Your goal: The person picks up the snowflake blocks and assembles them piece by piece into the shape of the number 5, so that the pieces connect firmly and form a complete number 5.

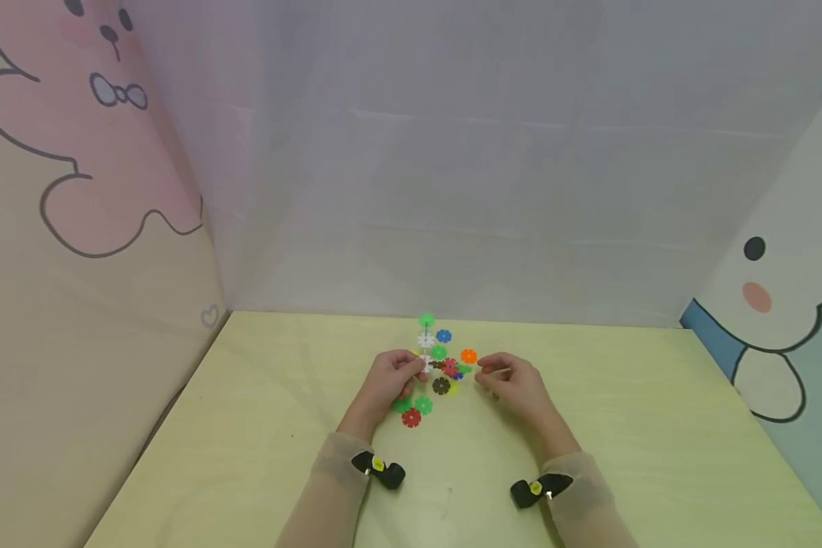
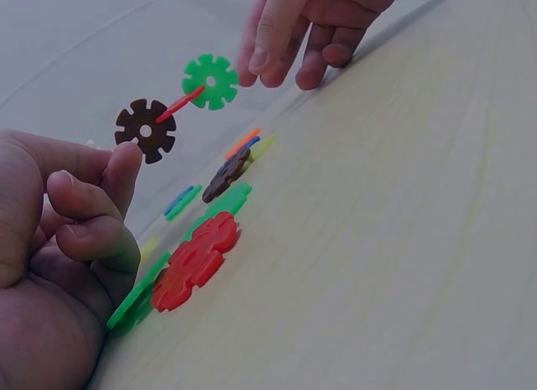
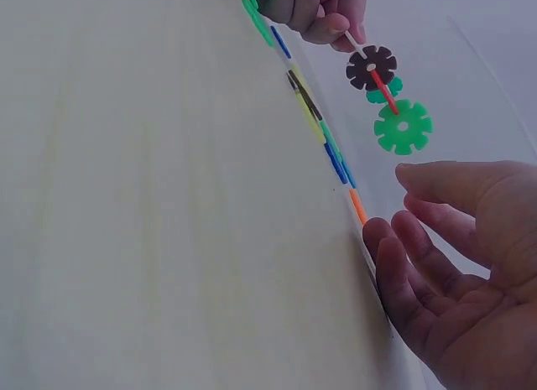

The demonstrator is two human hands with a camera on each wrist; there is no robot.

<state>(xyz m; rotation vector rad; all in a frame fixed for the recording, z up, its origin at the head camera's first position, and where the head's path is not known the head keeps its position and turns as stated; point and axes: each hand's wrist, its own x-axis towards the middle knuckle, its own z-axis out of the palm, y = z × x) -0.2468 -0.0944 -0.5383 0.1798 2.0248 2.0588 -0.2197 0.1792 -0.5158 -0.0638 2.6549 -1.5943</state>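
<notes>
My left hand [image 1: 388, 380] pinches a white notched plastic disc [image 1: 425, 365] between thumb and fingers, above the table. Joined to it and reaching right is a row of linked discs: a brown disc [image 2: 145, 131], a red disc [image 2: 180, 103] seen edge-on and a green disc [image 3: 403, 127]. In the head view another white disc [image 1: 425, 340] and a green one [image 1: 426, 320] line up beyond the held disc; whether they are joined to it I cannot tell. Just past the row's green end, my right hand [image 1: 516, 385] has its fingers loosely bent, holding nothing, apart from the disc.
Loose notched discs lie on the table [image 1: 657, 426] below and around the hands: orange [image 1: 469, 356], blue [image 1: 444, 336], brown [image 1: 441, 386], red [image 1: 412, 417], green [image 1: 423, 405] and yellow [image 1: 454, 389]. A pale curtain [image 1: 466, 190] stands behind the table, with printed cloth at both sides.
</notes>
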